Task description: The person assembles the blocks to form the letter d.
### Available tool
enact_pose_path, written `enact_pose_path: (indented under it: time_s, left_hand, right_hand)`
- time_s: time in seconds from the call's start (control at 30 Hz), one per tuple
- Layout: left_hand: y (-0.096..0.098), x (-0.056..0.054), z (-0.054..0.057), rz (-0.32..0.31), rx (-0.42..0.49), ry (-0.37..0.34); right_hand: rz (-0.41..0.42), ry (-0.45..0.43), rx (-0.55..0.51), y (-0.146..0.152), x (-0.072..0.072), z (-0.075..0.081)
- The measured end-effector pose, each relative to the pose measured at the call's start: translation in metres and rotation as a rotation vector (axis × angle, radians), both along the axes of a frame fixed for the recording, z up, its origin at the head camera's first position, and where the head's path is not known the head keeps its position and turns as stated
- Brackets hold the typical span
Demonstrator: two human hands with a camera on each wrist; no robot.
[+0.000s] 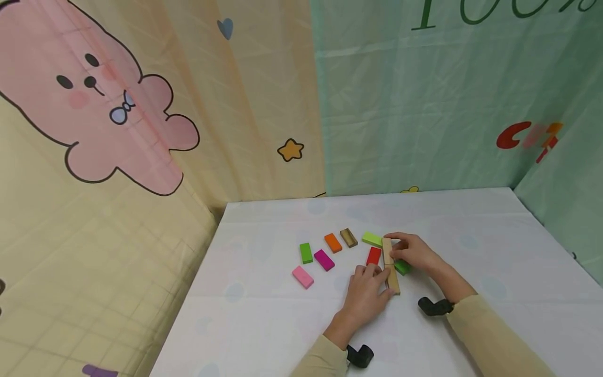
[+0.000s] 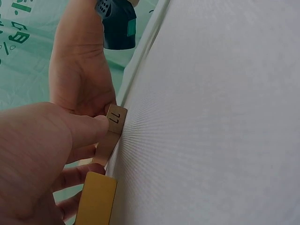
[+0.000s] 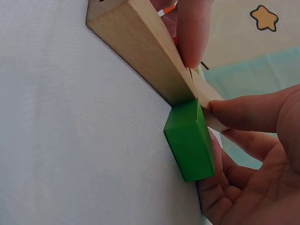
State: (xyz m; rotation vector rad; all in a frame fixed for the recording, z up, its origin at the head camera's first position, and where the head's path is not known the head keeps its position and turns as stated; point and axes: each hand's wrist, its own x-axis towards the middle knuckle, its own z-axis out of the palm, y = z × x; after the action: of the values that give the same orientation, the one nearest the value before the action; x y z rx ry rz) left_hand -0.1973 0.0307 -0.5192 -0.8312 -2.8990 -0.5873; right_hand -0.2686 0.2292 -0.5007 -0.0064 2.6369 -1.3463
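Observation:
Two plain wooden blocks lie end to end in a line. My left hand (image 1: 367, 293) holds the near wooden block (image 1: 394, 285), its thumb at the end marked with dark characters (image 2: 116, 118). The far wooden block (image 1: 387, 246) is pinched between thumb and finger of my right hand (image 1: 414, 252). Against the line's right side, by the joint, stands a green block (image 3: 190, 140), partly under the right hand. A red block (image 1: 373, 255) and a light green block (image 1: 372, 239) lie left of the line. In the left wrist view, a yellow block (image 2: 96, 199) sits beside the left fingers.
Farther left on the white table (image 1: 245, 324) are scattered blocks: brown (image 1: 348, 237), orange (image 1: 333, 243), magenta (image 1: 324, 260), green (image 1: 306, 253) and pink (image 1: 303, 277). Printed curtains (image 1: 264, 94) hang behind the table's far edge. Each wrist wears a black device (image 1: 360, 356).

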Motion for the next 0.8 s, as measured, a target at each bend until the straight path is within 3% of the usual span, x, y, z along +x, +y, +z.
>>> enact_pose_path:
  time_s: [0.8]
  left_hand:
    - [-0.0005,-0.0002,-0.0005,-0.008,0.0,0.016]
  right_hand:
    - [0.004,0.015,0.109,-0.0068,0.0007,0.0054]
